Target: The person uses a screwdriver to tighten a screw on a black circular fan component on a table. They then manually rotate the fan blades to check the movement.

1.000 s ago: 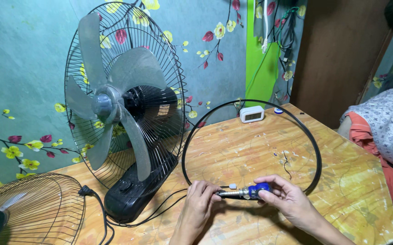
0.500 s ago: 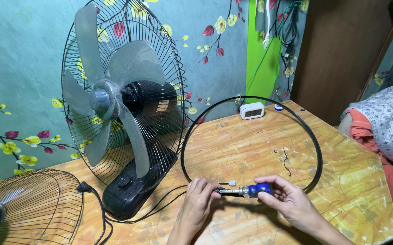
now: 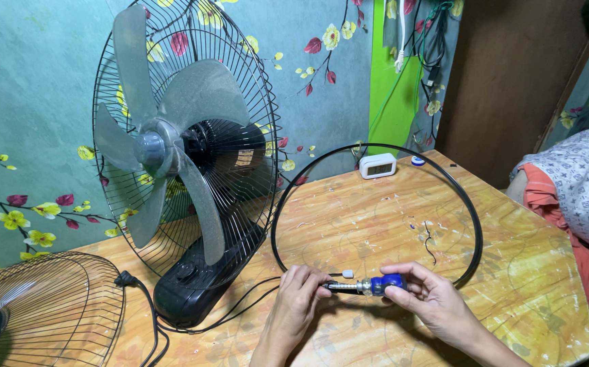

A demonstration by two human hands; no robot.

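Note:
My right hand (image 3: pixel 437 302) grips a screwdriver with a blue handle (image 3: pixel 384 283), its metal shaft pointing left. My left hand (image 3: pixel 298 299) pinches the near joint of a black plastic guard ring (image 3: pixel 471 211) right at the screwdriver's tip, next to a small white piece (image 3: pixel 347 274). The ring lies flat on the wooden table (image 3: pixel 532 272). To the left stands a black desk fan (image 3: pixel 186 156) with grey blades, its front grille off.
The removed front grille (image 3: pixel 43 306) lies at the left corner. The fan's black cord (image 3: pixel 145 306) runs along the front edge. A small white clock (image 3: pixel 378 165) and a round cap (image 3: pixel 417 161) sit at the back. Folded clothes (image 3: pixel 580 190) lie at the right.
The view has shifted slightly. Both hands stay at the ring's joint with the screwdriver, barely moved.

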